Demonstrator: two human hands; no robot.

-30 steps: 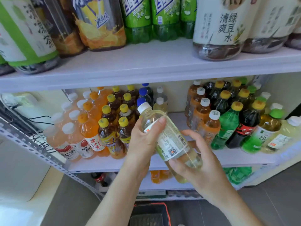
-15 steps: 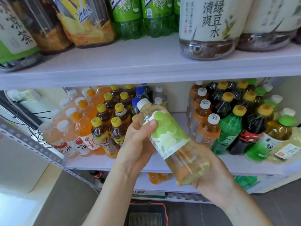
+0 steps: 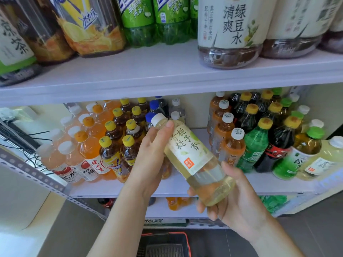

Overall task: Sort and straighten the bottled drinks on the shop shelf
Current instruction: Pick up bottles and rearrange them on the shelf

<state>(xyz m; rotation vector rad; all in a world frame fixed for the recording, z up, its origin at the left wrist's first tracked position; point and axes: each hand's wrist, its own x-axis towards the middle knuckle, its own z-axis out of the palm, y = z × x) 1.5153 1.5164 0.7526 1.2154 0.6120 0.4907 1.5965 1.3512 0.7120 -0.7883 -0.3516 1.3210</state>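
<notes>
While both hands hold it in front of the middle shelf (image 3: 185, 186), a pale yellow bottle (image 3: 193, 160) with a white cap lies tilted, cap up and to the left, base down and to the right. The left hand (image 3: 150, 160) is closed around the upper part of the bottle, thumb pressed near its neck just under the cap. The right hand (image 3: 235, 199) cups the base from below, fingers curled around the bottom and thumb lying along the near side. The bottle's cream label with green fruit and dark characters faces the camera.

On the shelf behind it, to the left, stand orange drinks (image 3: 91, 145) with orange caps, pinkish bottles (image 3: 61, 158) with white caps at the far left, and dark tea bottles (image 3: 111, 151) with yellow caps just beside the left hand. To the right stand amber bottles (image 3: 230, 147) with white caps, a green bottle (image 3: 254, 145) with a yellow cap, dark bottles (image 3: 278, 143) with yellow caps, and pale yellow bottles (image 3: 326, 156) at the far right edge. A few blue-capped bottles (image 3: 154, 106) sit at the back behind the held bottle.

Large bottles line the upper shelf (image 3: 167, 71), among them green ones (image 3: 157, 21) and one with a cream label (image 3: 232, 30). Below, near the floor, the rim of a red-edged basket (image 3: 185, 240) shows between the arms.
</notes>
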